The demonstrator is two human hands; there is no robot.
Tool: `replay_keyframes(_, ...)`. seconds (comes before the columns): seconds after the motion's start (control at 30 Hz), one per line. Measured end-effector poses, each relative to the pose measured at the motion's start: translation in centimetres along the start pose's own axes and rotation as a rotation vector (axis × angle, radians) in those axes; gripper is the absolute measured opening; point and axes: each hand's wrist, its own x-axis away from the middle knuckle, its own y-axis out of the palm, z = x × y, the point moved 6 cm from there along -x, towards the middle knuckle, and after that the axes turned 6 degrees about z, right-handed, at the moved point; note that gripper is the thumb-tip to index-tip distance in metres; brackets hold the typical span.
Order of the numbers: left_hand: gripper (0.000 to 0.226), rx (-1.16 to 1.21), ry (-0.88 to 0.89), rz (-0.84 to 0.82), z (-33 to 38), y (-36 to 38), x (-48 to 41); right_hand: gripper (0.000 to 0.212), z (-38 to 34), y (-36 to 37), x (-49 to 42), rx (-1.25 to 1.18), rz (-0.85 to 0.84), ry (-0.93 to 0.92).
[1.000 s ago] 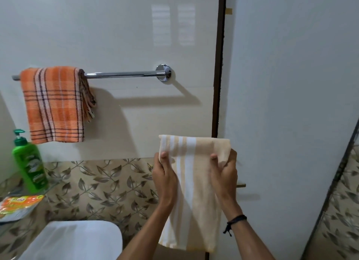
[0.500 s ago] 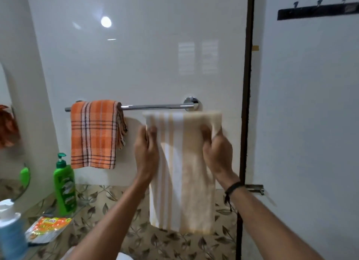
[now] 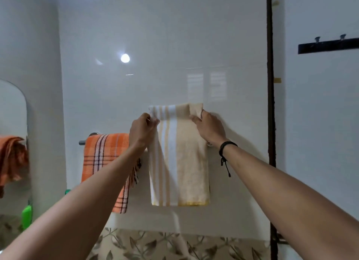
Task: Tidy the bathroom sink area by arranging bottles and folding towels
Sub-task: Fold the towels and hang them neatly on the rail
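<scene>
Folded cream-and-white striped towel [image 3: 178,158], pinched at its top corners by left hand [image 3: 142,131] and right hand [image 3: 209,127], now rises above the chrome towel rail [image 3: 85,142], ready for draping.

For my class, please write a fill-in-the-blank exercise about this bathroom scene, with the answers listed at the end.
1. Both hands hold the top edge of the ____-striped towel.
2. The plaid towel on the rail is mostly ____.
3. The black cord bracelet is on the ____ wrist.
4. The plaid towel hangs to the ____ of the held towel.

Answers: beige; orange; right; left
</scene>
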Motion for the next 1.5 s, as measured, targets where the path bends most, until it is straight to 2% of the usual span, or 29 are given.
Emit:
replay_keyframes(0.03, 0.017, 0.003, -0.003, -0.006, -0.1, 0.4, 0.1, 0.025, 0.4, 0.3, -0.1, -0.009, 0.01, 0.01)
replay_keyframes(0.1, 0.029, 0.001, 0.072, -0.004, 0.1, 0.8, -0.1, 0.033, 0.8, 0.4, -0.1, 0.001, 0.067, 0.021)
replay_keyframes(0.17, 0.036, -0.104, 0.247, -0.027, 0.9, 1.4, -0.5, 0.048, 0.6, 0.0, 0.0, 0.034, 0.139, -0.02)
replay_keyframes(0.23, 0.021, -0.249, 0.451, -0.069, 1.9, 1.9, -0.7, 0.054, -0.1, -0.2, 0.1, 0.108, 0.171, -0.11)
replay_keyframes(0.3, 0.01, -0.399, 0.585, -0.095, 2.5, 1.9, -0.7, 0.046, -0.8, -0.2, 0.1, 0.242, 0.158, -0.216)
replay_keyframes(0.37, 0.016, -0.5, 0.642, -0.122, 3.2, 1.7, -0.3, 0.025, -1.4, 0.0, 0.0, 0.346, 0.091, -0.3)
replay_keyframes(0.4, 0.026, -0.529, 0.616, -0.172, 3.4, 1.8, -0.2, 0.017, -1.6, 0.2, 0.1, 0.376, 0.054, -0.325)
replay_keyframes(0.43, 0.04, -0.547, 0.548, -0.255, 3.2, 1.9, 0.0, 0.019, -1.8, 0.3, 0.2, 0.393, 0.014, -0.336)
replay_keyframes(0.53, 0.076, -0.478, 0.23, -0.533, 1.3, 2.7, 0.7, 0.057, -1.4, 0.7, 0.9, 0.372, -0.155, -0.208)
replay_keyframes(0.6, 0.087, -0.4, 0.103, -0.645, 0.2, 3.0, 1.2, 0.069, -0.8, 1.1, 1.5, 0.337, -0.292, -0.062)
replay_keyframes(0.7, 0.097, -0.394, 0.064, -0.703, 0.0, 3.0, 1.3, 0.07, -0.7, 1.3, 2.3, 0.29, -0.41, 0.026)
replay_keyframes(0.77, 0.097, -0.399, 0.084, -0.7, 0.1, 3.0, 1.4, 0.068, -1.2, 1.3, 2.6, 0.3, -0.377, -0.042)
replay_keyframes(0.8, 0.093, -0.402, 0.107, -0.682, 0.2, 2.9, 1.5, 0.065, -1.6, 1.2, 2.8, 0.323, -0.299, -0.131)
replay_keyframes(0.9, 0.075, -0.374, 0.22, -0.537, 0.6, 2.6, 1.9, 0.047, -2.4, 0.7, 4.5, 0.346, 0.076, -0.352)
replay_keyframes(1.0, 0.049, -0.278, 0.396, -0.324, 1.0, 1.6, 3.3, 0.032, -2.2, 1.1, 7.2, 0.344, 0.254, -0.372)
replay_keyframes(1.07, 0.041, -0.241, 0.453, -0.217, 0.6, 1.0, 4.5, 0.033, -1.8, 1.6, 8.8, 0.351, 0.314, -0.358)
replay_keyframes(1.2, 0.039, -0.173, 0.514, -0.081, -1.0, -0.1, 7.2, 0.043, -1.2, 2.5, 11.2, 0.355, 0.369, -0.307)
replay_keyframes(1.33, 0.052, -0.156, 0.474, -0.131, -3.0, -1.0, 10.9, 0.05, -0.8, 3.2, 14.2, 0.252, 0.369, -0.249)
replay_keyframes(1.5, 0.051, -0.258, 0.445, -0.18, -4.5, -2.7, 16.3, 0.05, -0.1, 4.6, 19.0, 0.12, 0.281, -0.195)
